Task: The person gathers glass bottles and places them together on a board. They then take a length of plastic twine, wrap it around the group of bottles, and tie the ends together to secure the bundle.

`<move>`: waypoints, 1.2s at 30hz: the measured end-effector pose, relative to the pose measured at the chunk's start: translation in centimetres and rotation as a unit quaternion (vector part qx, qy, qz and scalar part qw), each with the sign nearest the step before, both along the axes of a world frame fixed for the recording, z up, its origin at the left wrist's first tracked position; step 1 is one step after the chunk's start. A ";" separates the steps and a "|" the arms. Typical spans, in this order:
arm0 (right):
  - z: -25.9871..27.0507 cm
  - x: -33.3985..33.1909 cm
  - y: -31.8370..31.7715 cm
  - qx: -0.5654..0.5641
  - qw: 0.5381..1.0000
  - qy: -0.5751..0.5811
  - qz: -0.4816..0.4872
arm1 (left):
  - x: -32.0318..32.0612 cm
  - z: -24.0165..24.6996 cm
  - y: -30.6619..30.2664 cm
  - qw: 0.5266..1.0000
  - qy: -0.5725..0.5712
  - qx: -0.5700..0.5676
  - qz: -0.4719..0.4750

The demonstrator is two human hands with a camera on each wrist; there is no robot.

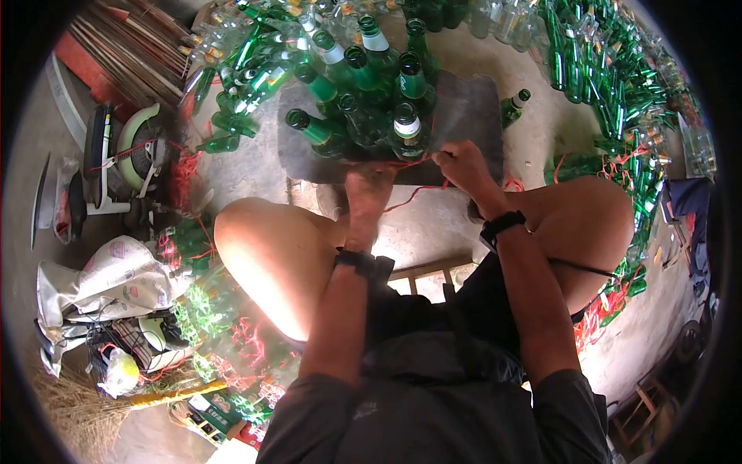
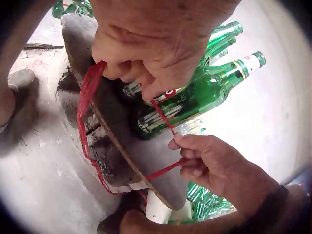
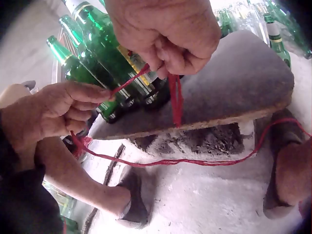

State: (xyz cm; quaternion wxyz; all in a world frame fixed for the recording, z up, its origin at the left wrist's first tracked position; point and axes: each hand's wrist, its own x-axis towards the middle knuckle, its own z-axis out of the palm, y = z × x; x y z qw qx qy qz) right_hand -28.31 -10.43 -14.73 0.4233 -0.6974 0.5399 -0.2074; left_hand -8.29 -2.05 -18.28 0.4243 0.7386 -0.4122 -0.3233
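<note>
Several green glass bottles stand grouped upright on a dark slab. At the near side of the group, my left hand pinches a red plastic string with curled fingers. My right hand grips the same string a short way to the right, above the slab's near edge. In the left wrist view, a strand of string runs taut between the hands in front of a bottle. A loose tail of string hangs below the slab edge in the right wrist view.
One bottle stands just right of the slab. Many bottles crowd the floor at the back and right. A fan and a white sack are at the left. Bent knees flank the slab.
</note>
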 end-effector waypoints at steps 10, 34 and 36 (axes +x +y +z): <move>-0.4 0.0 0.1 -0.041 0.999 0.018 -0.001 | -1.0 1.9 0.5 0.995 -0.058 -0.034 -0.075; -0.2 0.4 0.2 -0.041 0.998 0.040 -0.007 | -3.6 1.0 -0.2 0.995 0.082 -0.052 -0.030; 0.0 0.3 0.2 -0.039 0.998 0.041 -0.005 | -3.7 0.9 -0.2 0.996 0.073 -0.044 -0.015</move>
